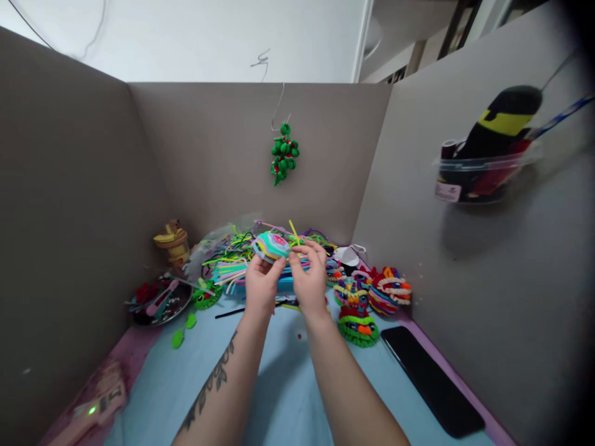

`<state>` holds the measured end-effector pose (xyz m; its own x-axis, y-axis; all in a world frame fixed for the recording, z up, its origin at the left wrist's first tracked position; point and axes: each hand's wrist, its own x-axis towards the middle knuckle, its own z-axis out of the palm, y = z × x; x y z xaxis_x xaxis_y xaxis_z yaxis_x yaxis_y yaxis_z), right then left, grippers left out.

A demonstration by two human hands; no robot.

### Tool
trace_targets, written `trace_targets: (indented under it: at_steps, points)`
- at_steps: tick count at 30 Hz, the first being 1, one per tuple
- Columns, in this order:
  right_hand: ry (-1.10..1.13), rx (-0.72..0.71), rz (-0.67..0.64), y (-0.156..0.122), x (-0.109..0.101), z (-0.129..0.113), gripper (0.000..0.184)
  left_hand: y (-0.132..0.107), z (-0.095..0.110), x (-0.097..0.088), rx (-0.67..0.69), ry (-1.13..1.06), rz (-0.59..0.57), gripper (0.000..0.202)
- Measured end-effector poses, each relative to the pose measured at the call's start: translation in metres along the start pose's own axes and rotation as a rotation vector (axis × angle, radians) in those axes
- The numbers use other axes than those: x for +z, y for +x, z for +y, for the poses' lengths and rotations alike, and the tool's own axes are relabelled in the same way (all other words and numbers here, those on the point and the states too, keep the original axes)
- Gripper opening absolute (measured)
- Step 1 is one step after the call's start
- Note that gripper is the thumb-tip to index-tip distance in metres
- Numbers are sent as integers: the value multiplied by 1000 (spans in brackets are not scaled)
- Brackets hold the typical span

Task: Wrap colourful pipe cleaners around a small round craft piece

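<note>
My left hand (263, 282) is closed on the lower left of a rounded piece coiled from pipe cleaners (268, 244), in turquoise, lilac, yellow and pink. At its right edge, my right hand (310, 272) is closed, thumb and fingers pinched together. A yellow pipe cleaner (294, 230) sticks up just above the right fingers; whether they grip it or the piece's edge is too small to tell. Behind both hands lies a heap of loose pipe cleaners (230, 272) in many colours.
Right of my forearms are a green pipe-cleaner figure (357, 328), other colourful figures (389, 291) and a black phone (432, 381). At left stand a metal bowl of bits (160, 303) and a pink glue gun (95, 409). Grey panels enclose three sides; a plastic holder (488, 179) hangs right.
</note>
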<state>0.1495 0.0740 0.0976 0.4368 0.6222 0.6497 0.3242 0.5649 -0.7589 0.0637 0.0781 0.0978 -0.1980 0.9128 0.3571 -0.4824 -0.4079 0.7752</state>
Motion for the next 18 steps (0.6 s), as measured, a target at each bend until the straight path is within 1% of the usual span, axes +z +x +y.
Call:
trace_targets:
  at_steps: [2,3,6,7,10,12,14,15,16,18]
  points:
    - [-12,19,24,3,-1,4,15,-1,0,0,5,15,-15,32]
    - [-9,33,51,5,-3,8,16,-1,1,0,9,13,-3,31]
    - [-12,69,147,13,-14,22,19,3,2,-3,2,-49,85,29]
    - [-41,71,139,16,-18,27,21,5,3,-5,-17,-93,114,30]
    - [-178,52,54,20,-26,37,26,13,6,-13,-148,-260,167,27]
    - [-245,23,73,20,-26,37,19,16,7,-16,-245,-349,206,24]
    - [-261,-40,113,17,-22,29,9,17,7,-17,-304,-387,243,20]
    - [-249,-84,105,15,-19,23,13,17,6,-17,-317,-391,249,20]
    - [-220,-134,61,13,-16,17,15,15,6,-16,-323,-389,243,19]
    - [-182,-208,-109,8,-11,5,12,12,5,-12,-321,-382,201,19]
